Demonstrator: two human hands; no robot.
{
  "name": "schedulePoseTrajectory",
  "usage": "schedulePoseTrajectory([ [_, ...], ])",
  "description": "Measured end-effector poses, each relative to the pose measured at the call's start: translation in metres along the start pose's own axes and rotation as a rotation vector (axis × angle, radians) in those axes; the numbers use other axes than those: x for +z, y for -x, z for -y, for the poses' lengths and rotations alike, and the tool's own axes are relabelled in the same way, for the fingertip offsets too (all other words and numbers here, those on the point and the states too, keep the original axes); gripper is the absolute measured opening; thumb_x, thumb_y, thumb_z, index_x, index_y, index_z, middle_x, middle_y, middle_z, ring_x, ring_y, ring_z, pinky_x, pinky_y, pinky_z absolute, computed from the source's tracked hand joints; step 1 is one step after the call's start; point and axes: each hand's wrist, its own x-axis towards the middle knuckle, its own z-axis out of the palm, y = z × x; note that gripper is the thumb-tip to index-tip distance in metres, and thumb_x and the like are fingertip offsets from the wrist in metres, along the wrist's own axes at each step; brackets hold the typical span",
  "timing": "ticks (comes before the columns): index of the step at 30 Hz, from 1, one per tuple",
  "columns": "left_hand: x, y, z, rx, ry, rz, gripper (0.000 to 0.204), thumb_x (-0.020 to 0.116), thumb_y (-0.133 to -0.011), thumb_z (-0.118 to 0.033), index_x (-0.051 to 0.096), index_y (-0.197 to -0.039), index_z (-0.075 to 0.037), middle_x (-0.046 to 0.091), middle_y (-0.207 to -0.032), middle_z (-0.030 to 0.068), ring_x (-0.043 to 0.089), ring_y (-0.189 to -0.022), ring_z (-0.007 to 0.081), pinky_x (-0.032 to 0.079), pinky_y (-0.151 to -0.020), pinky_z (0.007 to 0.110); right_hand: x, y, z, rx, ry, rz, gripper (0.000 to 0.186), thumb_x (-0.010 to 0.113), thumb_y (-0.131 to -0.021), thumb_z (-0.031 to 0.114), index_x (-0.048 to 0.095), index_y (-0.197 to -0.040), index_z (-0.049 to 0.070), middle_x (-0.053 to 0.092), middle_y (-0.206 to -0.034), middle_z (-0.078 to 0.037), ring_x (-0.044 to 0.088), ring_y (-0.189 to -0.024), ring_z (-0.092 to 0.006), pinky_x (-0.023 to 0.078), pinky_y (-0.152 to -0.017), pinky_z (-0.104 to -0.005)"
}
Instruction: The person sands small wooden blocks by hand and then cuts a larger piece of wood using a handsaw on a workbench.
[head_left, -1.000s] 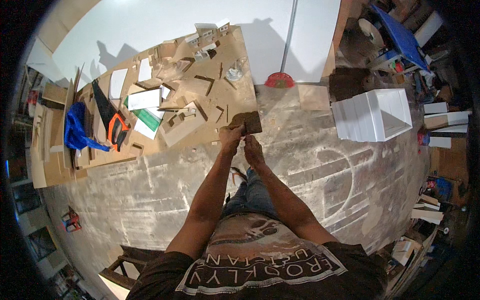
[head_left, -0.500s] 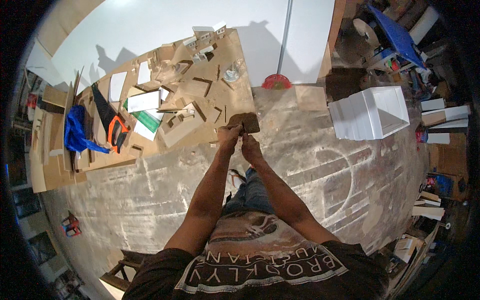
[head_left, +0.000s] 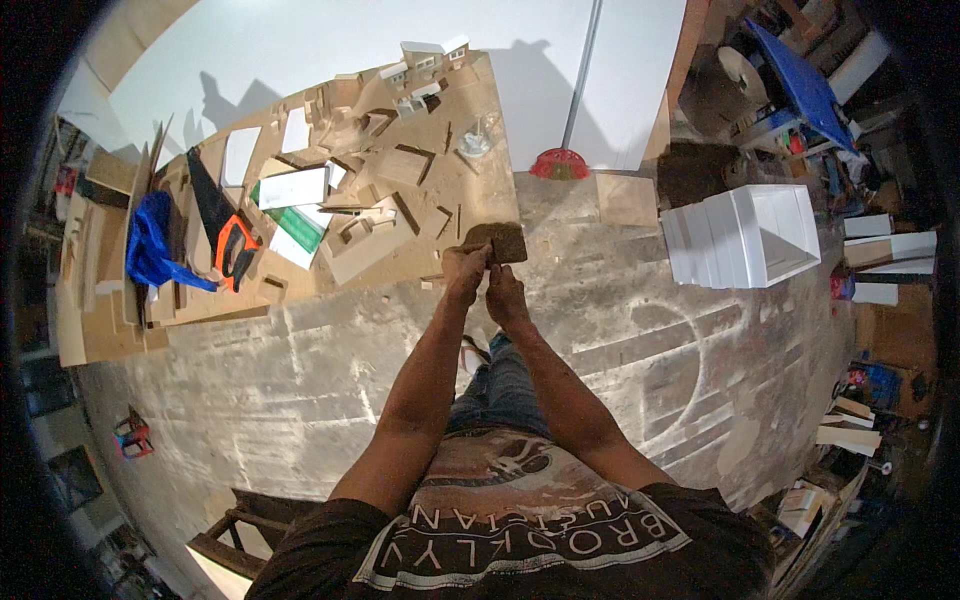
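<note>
A dark brown, flat squarish piece (head_left: 505, 240) is held out in front of me near the table's right corner; its material I cannot make out. My left hand (head_left: 464, 270) pinches its near left edge, fingers closed. Close beside it, my right hand (head_left: 506, 298) is closed at the near edge of the same piece, its fingertips partly hidden. Just beyond lies the brown tabletop (head_left: 487, 190), strewn with small wood offcuts. Little house-like models with white roofs (head_left: 425, 62) stand at its far end.
A handsaw with an orange handle (head_left: 237, 252) and a blue cloth (head_left: 150, 240) lie at the table's left. A red broom head (head_left: 560, 164) leans by the white panel. To the right stands a white slatted box (head_left: 740, 235) on the concrete floor (head_left: 600, 330).
The whole view has shifted slightly, so the table and box appear a little to the right. Both hands remain together on the brown piece, with little visible change in grip.
</note>
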Motion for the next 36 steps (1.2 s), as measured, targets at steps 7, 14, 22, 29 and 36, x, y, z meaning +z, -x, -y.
schedulePoseTrajectory([
  [7, -0.006, -0.01, 0.002, 0.053, -0.03, 0.043, 0.027, 0.076, -0.083, -0.02, 0.075, -0.094, 0.004, 0.073, -0.08, 0.0113, 0.067, -0.069, 0.0161, 0.053, -0.062, 0.032, -0.004, -0.006, 0.007, 0.126, -0.147, 0.039, 0.025, 0.038, -0.102, 0.018, 0.047, -0.115, -0.001, 0.058, -0.099, -0.032, 0.061, -0.081, -0.05, 0.05, -0.074, -0.0582],
  [14, -0.009, -0.003, 0.007, 0.71, -0.245, 0.015, 0.032, 0.068, -0.09, -0.02, 0.071, -0.108, 0.007, 0.074, -0.084, 0.0107, 0.07, -0.076, 0.0179, 0.055, -0.069, 0.031, 0.016, 0.02, -0.021, 0.021, -0.152, -0.303, 0.038, 0.039, -0.105, 0.036, 0.055, -0.1, 0.002, 0.058, -0.076, -0.016, 0.063, -0.067, -0.0311, 0.05, -0.062, -0.0457],
  [22, -0.028, 0.021, 0.006, 0.332, 0.185, 0.278, 0.026, 0.062, -0.094, -0.009, 0.068, -0.116, 0.004, 0.073, -0.093, 0.0094, 0.068, -0.08, 0.0165, 0.055, -0.071, 0.03, -0.084, 0.008, 0.025, 0.293, -1.116, -0.196, 0.023, 0.063, -0.097, 0.03, 0.055, -0.093, 0.008, 0.047, -0.068, 0.003, 0.045, -0.059, -0.0074, 0.038, -0.053, -0.0268],
  [29, -0.06, 0.08, -0.039, 0.342, 0.141, 0.387, 0.026, 0.064, -0.094, -0.007, 0.066, -0.118, 0.004, 0.072, -0.091, 0.0091, 0.064, -0.074, 0.0114, 0.053, -0.067, 0.026, -0.149, -0.003, 0.078, 0.102, -1.229, 0.019, 0.017, 0.063, -0.097, 0.019, 0.06, -0.087, 0.005, 0.049, -0.067, 0.005, 0.044, -0.055, -0.0048, 0.036, -0.05, -0.0236],
  [36, -0.081, 0.117, -0.041, 0.394, 0.31, 0.363, 0.03, 0.062, -0.094, -0.003, 0.064, -0.123, 0.003, 0.071, -0.097, 0.0085, 0.066, -0.082, 0.0125, 0.055, -0.075, 0.027, -0.147, 0.008, 0.105, 0.297, -1.407, 0.056, 0.024, 0.062, -0.097, 0.019, 0.053, -0.077, 0.008, 0.049, -0.062, 0.002, 0.041, -0.046, -0.0069, 0.032, -0.043, -0.0259],
])
